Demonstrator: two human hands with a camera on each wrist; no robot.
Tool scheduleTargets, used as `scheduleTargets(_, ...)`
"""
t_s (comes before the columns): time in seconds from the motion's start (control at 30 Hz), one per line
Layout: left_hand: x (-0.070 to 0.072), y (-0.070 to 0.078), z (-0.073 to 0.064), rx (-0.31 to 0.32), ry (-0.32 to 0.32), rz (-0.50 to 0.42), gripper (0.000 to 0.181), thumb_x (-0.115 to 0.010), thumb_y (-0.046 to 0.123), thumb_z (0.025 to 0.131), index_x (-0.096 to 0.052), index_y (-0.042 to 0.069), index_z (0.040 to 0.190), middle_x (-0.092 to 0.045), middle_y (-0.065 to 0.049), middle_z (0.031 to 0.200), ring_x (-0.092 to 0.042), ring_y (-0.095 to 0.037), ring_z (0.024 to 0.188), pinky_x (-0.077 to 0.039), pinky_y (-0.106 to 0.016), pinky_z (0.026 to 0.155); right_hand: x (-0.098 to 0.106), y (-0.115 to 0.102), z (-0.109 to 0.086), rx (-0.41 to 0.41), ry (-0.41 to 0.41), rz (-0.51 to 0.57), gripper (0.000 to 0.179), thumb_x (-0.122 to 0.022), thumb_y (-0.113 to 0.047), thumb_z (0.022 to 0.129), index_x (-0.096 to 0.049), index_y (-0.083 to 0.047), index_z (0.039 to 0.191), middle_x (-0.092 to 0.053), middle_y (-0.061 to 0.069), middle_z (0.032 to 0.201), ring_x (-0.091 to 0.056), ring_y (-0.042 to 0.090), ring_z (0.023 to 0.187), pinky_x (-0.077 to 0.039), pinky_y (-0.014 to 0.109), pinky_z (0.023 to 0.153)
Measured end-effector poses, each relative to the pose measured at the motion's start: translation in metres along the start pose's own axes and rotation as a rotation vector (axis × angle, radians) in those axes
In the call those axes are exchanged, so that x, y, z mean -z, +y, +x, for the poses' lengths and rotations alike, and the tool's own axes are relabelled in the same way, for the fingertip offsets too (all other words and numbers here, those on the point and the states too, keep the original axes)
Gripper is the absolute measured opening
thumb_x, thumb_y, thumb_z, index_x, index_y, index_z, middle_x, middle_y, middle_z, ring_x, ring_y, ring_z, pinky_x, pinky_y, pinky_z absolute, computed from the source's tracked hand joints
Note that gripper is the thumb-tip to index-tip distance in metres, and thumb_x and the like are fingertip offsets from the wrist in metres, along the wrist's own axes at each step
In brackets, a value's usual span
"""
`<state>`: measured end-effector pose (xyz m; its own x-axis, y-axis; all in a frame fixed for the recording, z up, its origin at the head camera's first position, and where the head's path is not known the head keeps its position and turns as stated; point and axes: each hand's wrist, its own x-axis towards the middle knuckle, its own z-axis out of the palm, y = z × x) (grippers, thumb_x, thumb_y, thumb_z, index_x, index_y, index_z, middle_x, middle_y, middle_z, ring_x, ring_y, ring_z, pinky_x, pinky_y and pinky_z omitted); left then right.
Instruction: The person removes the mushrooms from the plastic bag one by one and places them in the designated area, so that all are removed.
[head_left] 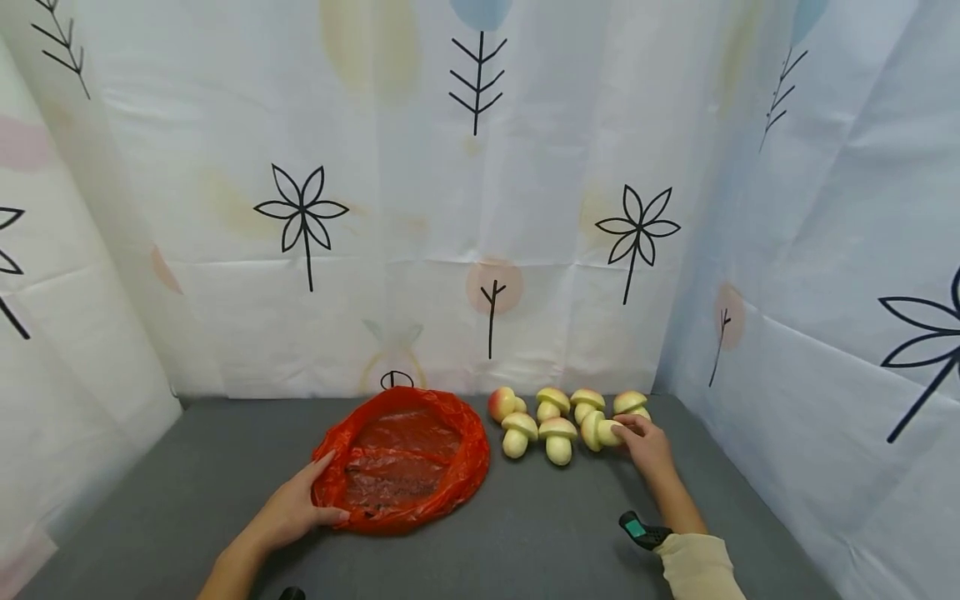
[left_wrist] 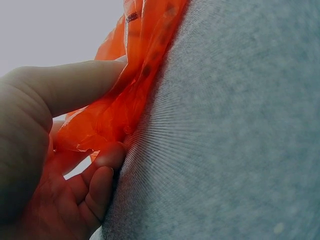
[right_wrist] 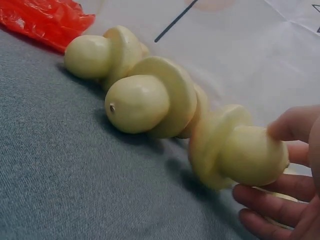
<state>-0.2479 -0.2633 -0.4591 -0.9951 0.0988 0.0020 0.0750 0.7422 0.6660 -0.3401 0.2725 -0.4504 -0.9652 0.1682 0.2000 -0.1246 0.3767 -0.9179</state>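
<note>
An open red plastic bag (head_left: 471, 454) sits on the grey table, its rim spread into a round mouth. My left hand (head_left: 294, 507) holds the bag's left side, and in the left wrist view the thumb (left_wrist: 85, 82) lies on one side of the plastic with fingers on the other. Over at the right, my right hand (head_left: 651, 452) pinches the stem of a toy mushroom (head_left: 595, 431) lying tipped on its side. The right wrist view shows its pale stem (right_wrist: 252, 155) between thumb and fingers, the cap facing the other mushrooms.
Several more pale yellow mushrooms (head_left: 558, 442) stand in two rows between the bag and my right hand; one with a reddish cap (head_left: 501, 403) is at the left end. A patterned white curtain (head_left: 420, 333) rises behind the grey table (head_left: 540, 533) and along both sides.
</note>
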Motion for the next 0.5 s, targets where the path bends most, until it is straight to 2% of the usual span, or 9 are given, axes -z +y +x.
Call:
scheduleTargets(0.07,-0.001,-0.002,0.000,0.005,-0.005,-0.007,0.109,-0.084,0.044,0.071,-0.028,-0.005,0.150,-0.031,-0.037,0.146,-0.032,-0.054,0.131,-0.033,-0.064,0.099,0.002,0.004,-0.004,-0.040,-0.054,0.034,0.038,-0.061,-0.016,0.097,-0.057,0.010,0.125,-0.065,0.019,0.111,-0.067,0.021,0.079,-0.055,0.034,0.073)
scheduleTargets(0.17,-0.002,-0.003,0.002,0.000,-0.003,-0.009,0.109,-0.085,0.044,0.071,-0.028,-0.005,0.150,-0.031,-0.037,0.146,-0.032,-0.054,0.131,-0.033,-0.064,0.099,0.004,0.010,-0.007,-0.076,-0.086,0.073,0.039,-0.060,-0.016,0.098,-0.055,0.009,0.127,-0.063,0.018,0.115,-0.068,0.022,0.081,-0.054,0.034,0.075)
scheduleTargets(0.33,-0.002,-0.004,0.003,-0.010,0.008,-0.001,0.110,-0.085,0.043,0.070,-0.028,-0.004,0.150,-0.031,-0.036,0.146,-0.032,-0.054,0.131,-0.033,-0.064,0.099,0.007,0.014,-0.009,-0.057,-0.094,0.073,0.041,-0.061,-0.018,0.097,-0.056,0.008,0.128,-0.062,0.019,0.120,-0.064,0.012,0.084,-0.053,0.032,0.078)
scheduleTargets(0.5,-0.002,-0.005,0.003,-0.001,0.004,-0.010,0.110,-0.085,0.044,0.070,-0.027,-0.003,0.151,-0.030,-0.035,0.147,-0.030,-0.053,0.133,-0.032,-0.065,0.100,0.007,0.017,-0.010,-0.037,-0.119,0.006,0.041,-0.065,-0.017,0.094,-0.057,0.007,0.126,-0.059,0.023,0.125,-0.059,0.006,0.090,-0.052,0.030,0.078)
